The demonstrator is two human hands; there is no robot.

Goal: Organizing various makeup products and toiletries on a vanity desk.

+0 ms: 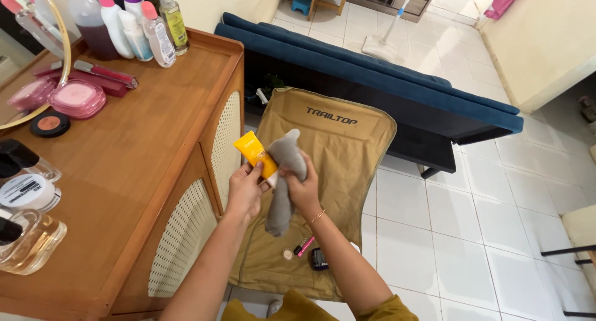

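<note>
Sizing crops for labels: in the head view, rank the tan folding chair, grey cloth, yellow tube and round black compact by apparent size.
1. tan folding chair, by far the largest.
2. grey cloth, held in the right hand.
3. and 4. yellow tube, in the left hand, and round black compact: look alike, so unranked.

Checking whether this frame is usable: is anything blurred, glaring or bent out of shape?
Head view: even daylight, soft shadows; both hands, left hand and right hand, the yellow tube and grey cloth are sharp; mild glare on the white floor tiles; wide-lens bending at the wooden dresser edge.
</note>
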